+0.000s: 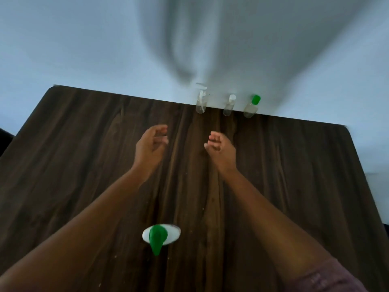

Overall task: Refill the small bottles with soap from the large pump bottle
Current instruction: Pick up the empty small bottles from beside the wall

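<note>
A dark wood-grain table (73,165) lies under both hands. The left hand (151,145) and right hand (220,148) hover apart above its middle, fingers loosely curled, holding nothing. The large pump bottle (161,236), white with a green pump head, stands well behind the hands, between the forearms. Beyond the right hand's fingertips, at the table's far edge, stand three clear small bottles: a pump-top bottle (201,101), a white-capped bottle (229,106) and a green-capped bottle (251,107).

A big dark brown wooden table (73,165) stands against a pale blue wall (63,39). A blurry grey shadow (210,39) falls on the wall.
</note>
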